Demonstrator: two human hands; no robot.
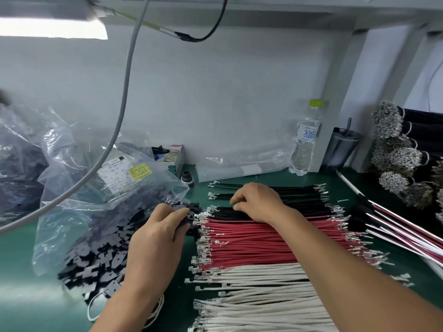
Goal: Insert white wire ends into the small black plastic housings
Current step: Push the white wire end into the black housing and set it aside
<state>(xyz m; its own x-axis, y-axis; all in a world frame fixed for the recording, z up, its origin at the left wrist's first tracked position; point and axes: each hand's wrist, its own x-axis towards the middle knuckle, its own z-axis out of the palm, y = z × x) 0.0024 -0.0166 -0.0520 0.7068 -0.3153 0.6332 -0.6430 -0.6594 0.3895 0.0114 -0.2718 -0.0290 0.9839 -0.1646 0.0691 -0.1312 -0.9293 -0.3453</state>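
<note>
On the green bench mat [24, 271], near the picture's centre, the left hand [159, 236] grips a small black plastic housing [189, 215] between curled fingers and thumb, right at the mouth of a clear plastic bag [79, 204] from which a heap of black housings [96, 259] spills toward 7 o'clock. Just at 2 o'clock from it, the right hand [257, 203] rests with bent fingers on the black wires [299, 196], fingertips pinched down at their left ends (whether one wire is actually held, I cannot tell).

Below the black wires lie the red wires [263, 238], and below those, toward 5 o'clock, the white wires [259, 295], all laid side by side with metal terminals pointing left. The white wires lie untouched under the right forearm.

At 3 o'clock, finished-looking leads in red, white and black [405, 233] fan across the mat's edge. Toward 2 o'clock stand a water bottle [304, 144] with a green cap, a dark tumbler [342, 147] with a straw, and stacked bundles of dark wire [402, 154] with silvery terminal ends. A grey cable [124, 92] hangs across the left at 10 o'clock.
</note>
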